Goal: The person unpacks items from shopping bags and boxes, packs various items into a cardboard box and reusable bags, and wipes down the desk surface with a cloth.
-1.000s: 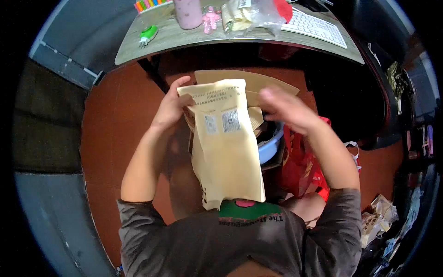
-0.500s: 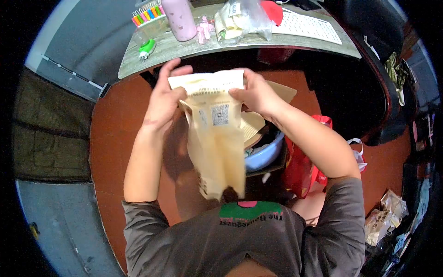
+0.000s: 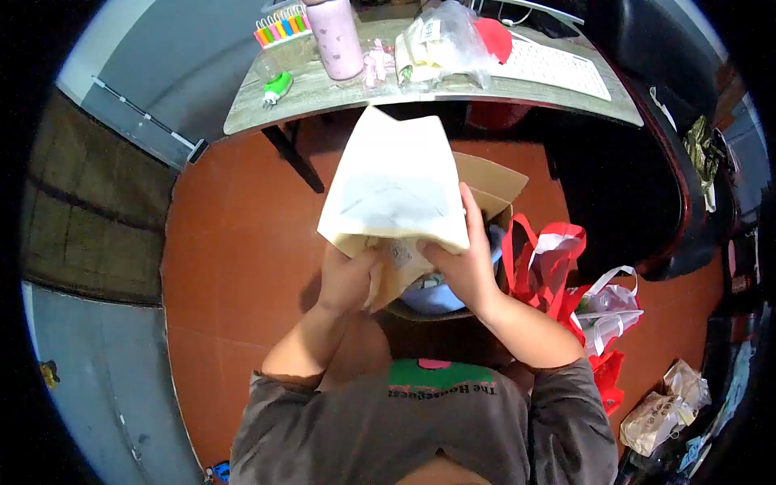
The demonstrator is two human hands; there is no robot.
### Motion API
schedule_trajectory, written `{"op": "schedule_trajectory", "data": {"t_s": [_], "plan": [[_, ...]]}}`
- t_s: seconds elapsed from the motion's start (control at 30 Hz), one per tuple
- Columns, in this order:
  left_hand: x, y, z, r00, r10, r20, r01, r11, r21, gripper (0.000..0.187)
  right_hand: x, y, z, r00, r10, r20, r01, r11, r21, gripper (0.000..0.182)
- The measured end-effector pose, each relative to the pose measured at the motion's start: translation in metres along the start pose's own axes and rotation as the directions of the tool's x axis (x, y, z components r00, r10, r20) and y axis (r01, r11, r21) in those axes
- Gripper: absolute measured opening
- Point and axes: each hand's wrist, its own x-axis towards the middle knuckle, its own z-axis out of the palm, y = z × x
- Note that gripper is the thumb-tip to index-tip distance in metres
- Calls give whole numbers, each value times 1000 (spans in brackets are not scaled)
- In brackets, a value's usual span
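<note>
A cream paper bag (image 3: 392, 174) is held up in front of me between both hands. Its broad pale side, with faint grey print, faces up, and a part with a QR code hangs folded below. My left hand (image 3: 346, 279) is closed on the lower left edge, its fingers partly hidden under the bag. On the lower right edge, my right hand (image 3: 465, 271) grips with the thumb beneath and a finger along the side. Behind the bag, a cardboard box (image 3: 489, 174) with a blue basin (image 3: 436, 301) stands on the floor, partly covered.
A desk (image 3: 347, 93) ahead bears a pink tumbler (image 3: 333, 40), a plastic bag (image 3: 453, 44) and a keyboard (image 3: 558, 71). Red bags (image 3: 546, 263) stand right of the box. Crumpled packaging (image 3: 659, 412) lies at lower right, and a dark chair (image 3: 683, 194) is beyond.
The paper bag has swung from hanging down to pointing up and away, showing its pale side. Both hands have come lower and nearer my body. The view has shifted slightly.
</note>
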Motion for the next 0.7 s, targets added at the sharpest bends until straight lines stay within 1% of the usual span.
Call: {"op": "schedule_trajectory", "data": {"t_s": [0.03, 0.1, 0.13, 0.2, 0.23, 0.27, 0.3, 0.33, 0.4, 0.43, 0.47, 0.5, 0.53, 0.57, 0.6, 0.63, 0.67, 0.7], "plan": [[-6, -6, -2, 998, 58, 37, -63, 989, 137, 37, -3, 10, -2, 995, 46, 85, -52, 996, 71, 67], [-17, -13, -2, 977, 159, 139, -202, 898, 390, 34, -19, 20, -4, 940, 304, 152, -330, 925, 187, 53], [-18, -28, -10, 959, 228, 167, -280, 841, 463, 29, -25, 29, -9, 943, 241, 230, -269, 958, 98, 47], [-30, -30, -4, 965, 207, 159, -261, 787, 559, 28, -33, 40, -20, 905, 136, 404, -122, 991, -61, 37], [-35, -31, -2, 968, 198, 153, -250, 756, 605, 27, -36, 44, -20, 909, 98, 406, -72, 994, -78, 34], [-38, -34, -4, 929, 289, 233, -370, 679, 634, 33, -38, 41, -19, 911, 60, 409, -23, 995, -95, 32], [-40, -36, -5, 913, 303, 275, -404, 563, 721, 35, -39, 37, -17, 910, 24, 413, 24, 994, -111, 30], [-41, -37, -7, 898, 303, 318, -427, 436, 792, 37, -40, 30, -14, 932, 7, 362, 44, 990, -132, 36], [-41, -36, -9, 886, 313, 343, -456, 449, 768, 44, -39, 31, -14, 935, -5, 356, 42, 994, -98, 34], [-32, -34, -10, 884, 337, 322, -465, 581, 668, 49, -38, 30, -14, 935, -17, 353, 48, 996, -81, 33], [-25, -29, -8, 879, 395, 266, -472, 647, 599, 52, -37, 26, -17, 935, 41, 353, 4, 992, -127, 30], [-17, -23, -6, 869, 450, 207, -487, 701, 521, 54, -35, 26, -21, 940, 30, 340, 16, 991, -133, 27], [-12, -12, 0, 844, 524, 113, -505, 707, 495, 54, -31, 28, -27, 935, 40, 354, 35, 979, -202, 30], [-9, -3, 2, 823, 554, 127, -531, 668, 521, 53, -29, 30, -32, 930, 51, 365, 54, 961, -271, 33], [-6, 6, 4, 800, 584, 142, -555, 628, 546, 52, -29, 25, -28, 975, 36, 220, 16, 974, -228, 36], [-5, 14, -1, 784, 561, 266, -588, 533, 608, 50, -29, 15, -23, 997, 28, 70, -15, 984, -180, 38], [-4, 19, -6, 764, 519, 384, -622, 430, 654, 49, -28, 11, -22, 999, -7, 43, 15, 981, -195, 41], [-5, 20, -10, 804, 454, 384, -583, 473, 661, 46, -27, 7, -22, 999, -42, 15, 44, 976, -213, 43]]}}
